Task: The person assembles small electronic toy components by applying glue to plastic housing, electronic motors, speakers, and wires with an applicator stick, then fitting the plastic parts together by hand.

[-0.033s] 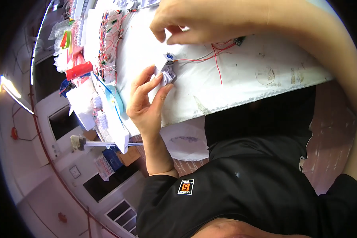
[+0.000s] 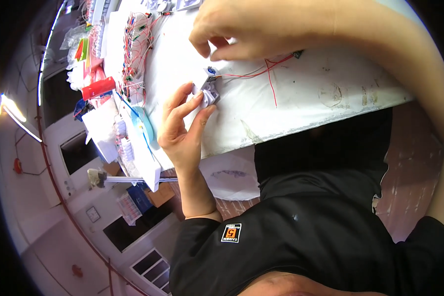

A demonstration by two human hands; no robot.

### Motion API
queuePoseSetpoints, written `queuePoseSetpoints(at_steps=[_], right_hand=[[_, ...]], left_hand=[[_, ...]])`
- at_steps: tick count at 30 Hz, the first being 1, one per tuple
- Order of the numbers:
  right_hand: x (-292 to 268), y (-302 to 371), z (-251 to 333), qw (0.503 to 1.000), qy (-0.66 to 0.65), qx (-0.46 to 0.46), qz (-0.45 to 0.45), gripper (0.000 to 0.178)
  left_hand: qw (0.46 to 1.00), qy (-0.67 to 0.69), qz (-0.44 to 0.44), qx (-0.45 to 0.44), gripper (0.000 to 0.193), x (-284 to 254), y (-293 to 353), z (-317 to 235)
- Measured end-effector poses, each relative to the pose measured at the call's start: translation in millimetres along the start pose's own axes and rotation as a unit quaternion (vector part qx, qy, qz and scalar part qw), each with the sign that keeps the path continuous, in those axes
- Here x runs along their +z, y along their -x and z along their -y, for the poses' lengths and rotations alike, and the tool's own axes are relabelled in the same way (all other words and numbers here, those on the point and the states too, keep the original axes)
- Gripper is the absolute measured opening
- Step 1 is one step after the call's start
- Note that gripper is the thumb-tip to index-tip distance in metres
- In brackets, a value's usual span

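Observation:
My left hand (image 2: 180, 130) pinches a small white plastic housing (image 2: 209, 93) between thumb and fingers, near the table's front edge. A small blue part (image 2: 211, 70) shows at the housing's top. Thin red and white wires (image 2: 241, 76) run from it to the right, towards a small dark green board (image 2: 298, 54). Above the housing hovers my right hand (image 2: 246, 32), apart from it, with fingers curled and the thumb tip close to the index finger. Whatever may be between those fingertips is too small to make out.
The white-covered table (image 2: 291, 108) carries stains. A white tray (image 2: 139, 59) heaped with wired parts stands at left, near a red roll (image 2: 98, 88) and a light blue dish (image 2: 143, 124). More white plastic parts (image 2: 163, 5) lie at the far edge of view.
My right hand has shifted slightly right and nearer to me. The wires and the green board have moved a little. My left hand keeps its hold on the housing.

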State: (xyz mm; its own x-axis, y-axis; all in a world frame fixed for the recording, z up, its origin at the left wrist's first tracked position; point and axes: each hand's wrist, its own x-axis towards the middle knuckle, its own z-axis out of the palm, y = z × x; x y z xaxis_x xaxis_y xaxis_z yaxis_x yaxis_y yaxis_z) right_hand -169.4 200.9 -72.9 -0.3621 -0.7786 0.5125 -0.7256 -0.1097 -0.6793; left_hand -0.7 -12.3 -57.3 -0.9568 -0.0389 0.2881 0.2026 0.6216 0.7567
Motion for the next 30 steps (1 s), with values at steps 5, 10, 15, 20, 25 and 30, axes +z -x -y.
queuePoseSetpoints(at_steps=[5, 10, 15, 20, 25, 30], right_hand=[[30.0, -1.5, -2.2, 0.993, -0.105, -0.041, -0.036, 0.01], [20.4, -4.0, 6.9, 0.974, 0.128, -0.186, -0.016, 0.011], [22.7, 2.5, 15.2, 0.949, 0.263, -0.176, -0.006, 0.016], [17.5, -5.5, 29.8, 0.945, 0.275, -0.175, 0.013, 0.017], [8.5, -10.5, 45.3, 0.922, 0.342, -0.154, 0.093, 0.019], [23.4, -5.5, 28.6, 0.932, 0.337, -0.133, 0.01, 0.017]], left_hand=[[0.976, -0.204, 0.046, 0.064, 0.03, -3.3, -9.1, -21.1], [0.954, -0.266, 0.065, 0.119, 0.032, -2.1, -9.0, -21.3], [0.923, -0.341, 0.049, 0.173, 0.034, -1.6, 5.4, -16.9], [0.933, -0.301, 0.051, 0.189, 0.032, 0.7, 2.3, -15.3], [0.942, -0.286, 0.039, 0.174, 0.03, 3.2, 3.3, -19.4], [0.946, -0.27, 0.033, 0.179, 0.031, 4.9, -4.0, -14.3]])
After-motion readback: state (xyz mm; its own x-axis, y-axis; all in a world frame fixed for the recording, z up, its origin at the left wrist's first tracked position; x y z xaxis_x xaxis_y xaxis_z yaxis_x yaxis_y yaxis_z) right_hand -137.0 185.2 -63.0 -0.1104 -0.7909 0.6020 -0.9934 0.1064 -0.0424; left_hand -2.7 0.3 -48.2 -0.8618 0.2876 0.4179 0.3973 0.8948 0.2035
